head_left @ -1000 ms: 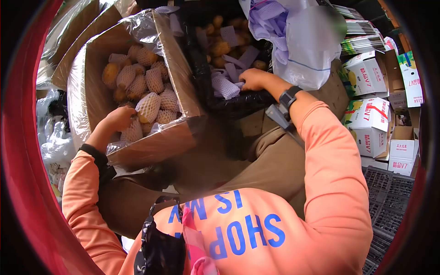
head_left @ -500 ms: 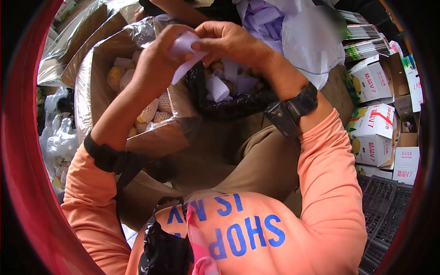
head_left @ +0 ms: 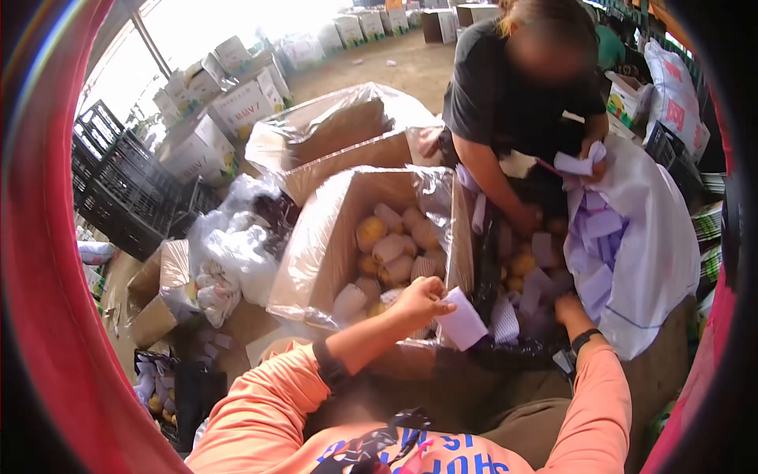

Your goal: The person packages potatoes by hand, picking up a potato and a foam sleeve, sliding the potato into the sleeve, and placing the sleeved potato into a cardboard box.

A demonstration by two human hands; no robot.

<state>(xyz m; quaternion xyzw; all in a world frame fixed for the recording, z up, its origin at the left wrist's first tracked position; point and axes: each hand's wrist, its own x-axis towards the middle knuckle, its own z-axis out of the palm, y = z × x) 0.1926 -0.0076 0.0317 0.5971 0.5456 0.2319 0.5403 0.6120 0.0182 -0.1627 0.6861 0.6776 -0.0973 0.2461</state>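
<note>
My left hand (head_left: pixel 422 302) pinches a flat, pale lavender foam sleeve (head_left: pixel 462 320) by one end, near the front right corner of a cardboard box (head_left: pixel 316 276) lined with clear plastic. Inside that box lie several yellow fruits (head_left: pixel 371 231), many in white foam nets (head_left: pixel 389 249). My right hand (head_left: pixel 567 306) reaches down among loose foam sleeves and yellow fruit in a black-lined container (head_left: pixel 505 351); its fingers are blurred and partly hidden. A white foam net (head_left: pixel 504 322) lies between my two hands.
A co-worker (head_left: pixel 513 103) opposite holds a foam sleeve (head_left: pixel 580 163) and reaches into the black-lined container. A white sack (head_left: pixel 659 229) of lavender sleeves stands at the right. Plastic bags (head_left: pixel 241 237), black crates (head_left: pixel 130 186) and printed cartons (head_left: pixel 241 107) are on the left.
The view has tilted up, bringing in the co-worker and background. My hands, together at a sleeve before, are now apart: the left holds a flat sleeve, the right is down in the black-lined container.
</note>
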